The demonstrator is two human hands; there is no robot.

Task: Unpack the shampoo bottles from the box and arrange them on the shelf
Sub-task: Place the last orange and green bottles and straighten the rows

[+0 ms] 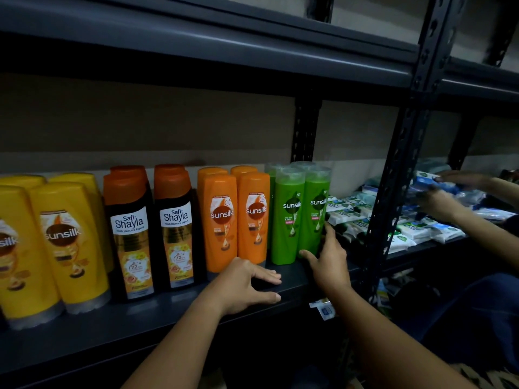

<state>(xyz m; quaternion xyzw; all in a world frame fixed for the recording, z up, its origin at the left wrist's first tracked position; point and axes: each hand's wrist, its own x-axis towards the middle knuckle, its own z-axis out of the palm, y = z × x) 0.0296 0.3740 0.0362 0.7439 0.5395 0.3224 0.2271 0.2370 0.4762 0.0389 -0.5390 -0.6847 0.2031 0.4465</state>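
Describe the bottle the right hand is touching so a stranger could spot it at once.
On the dark metal shelf, find the green Sunsilk bottles right of the orange ones. It is the front right green bottle, last in the row, beside the white packets.

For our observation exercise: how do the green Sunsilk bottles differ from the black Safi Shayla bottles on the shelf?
The green plastic Sunsilk bottles are slim with clear caps; the black Safi Shayla bottles are wider with orange caps. Green ones stand at the row's right end, black ones mid-row. Both stand upright, two abreast.
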